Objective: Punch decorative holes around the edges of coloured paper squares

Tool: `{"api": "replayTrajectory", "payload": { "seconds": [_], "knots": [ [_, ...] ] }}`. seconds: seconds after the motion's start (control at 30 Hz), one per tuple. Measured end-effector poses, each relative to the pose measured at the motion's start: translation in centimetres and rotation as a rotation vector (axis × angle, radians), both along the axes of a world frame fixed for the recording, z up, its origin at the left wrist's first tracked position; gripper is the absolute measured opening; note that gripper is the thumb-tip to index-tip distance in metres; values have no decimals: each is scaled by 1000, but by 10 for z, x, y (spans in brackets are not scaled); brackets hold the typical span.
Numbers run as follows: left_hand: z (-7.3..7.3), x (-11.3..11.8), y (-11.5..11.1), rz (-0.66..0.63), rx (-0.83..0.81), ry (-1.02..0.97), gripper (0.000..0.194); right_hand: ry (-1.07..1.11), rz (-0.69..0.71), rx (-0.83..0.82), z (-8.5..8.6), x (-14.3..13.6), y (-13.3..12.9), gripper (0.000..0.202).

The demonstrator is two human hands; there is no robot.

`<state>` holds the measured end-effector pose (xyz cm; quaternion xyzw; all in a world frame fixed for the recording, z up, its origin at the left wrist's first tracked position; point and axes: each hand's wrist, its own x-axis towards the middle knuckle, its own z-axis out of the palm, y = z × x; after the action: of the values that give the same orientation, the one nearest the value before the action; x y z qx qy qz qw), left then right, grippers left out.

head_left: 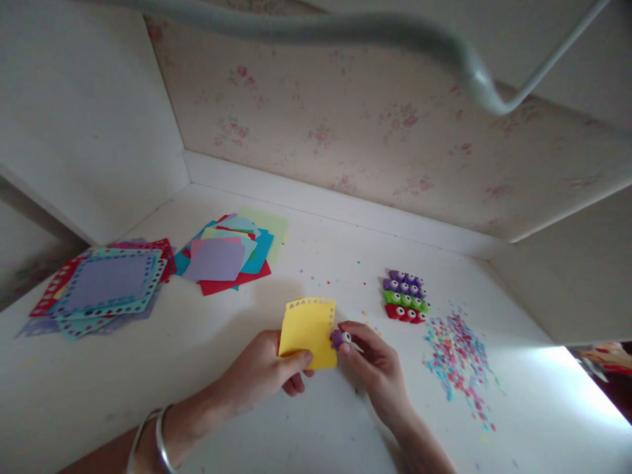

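Observation:
A yellow paper sheet is pinched by my left hand, thumb on top and fingers beneath. Small punched holes run along its top edge and down the upper part of its right edge. Between the thumb and fingers of my right hand is a small purple craft punch with a white round top like an eye. The punch sits at the sheet's right edge, just below the row of holes. Its mouth is hidden from view.
Hole-edged papers lie stacked at the left, beside a pile of plain coloured sheets. Several purple, green and red punches stand in rows at the right, near a heap of paper confetti. A pale curved bar crosses the top.

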<state>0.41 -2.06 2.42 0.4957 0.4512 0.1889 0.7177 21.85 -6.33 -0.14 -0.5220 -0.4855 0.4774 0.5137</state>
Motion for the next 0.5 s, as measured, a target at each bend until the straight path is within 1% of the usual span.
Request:
{"api": "replayTrajectory", "payload": {
  "seconds": [0.1, 0.27, 0.37, 0.5],
  "knots": [
    [1, -1, 1, 17, -40, -24, 27, 0, 7, -34, -4, 3, 0, 21],
    [0, -1, -2, 30, -45, -31, 25, -43, 3, -33, -10, 5, 0, 22],
    [-2, -1, -2, 20, -39, -42, 26, -67, -21, -2, -9, 4, 0, 22],
    [-3, -2, 0, 3, -29, -50, 29, -94, -5, 16, -4, 0, 1, 19]
  ]
}}
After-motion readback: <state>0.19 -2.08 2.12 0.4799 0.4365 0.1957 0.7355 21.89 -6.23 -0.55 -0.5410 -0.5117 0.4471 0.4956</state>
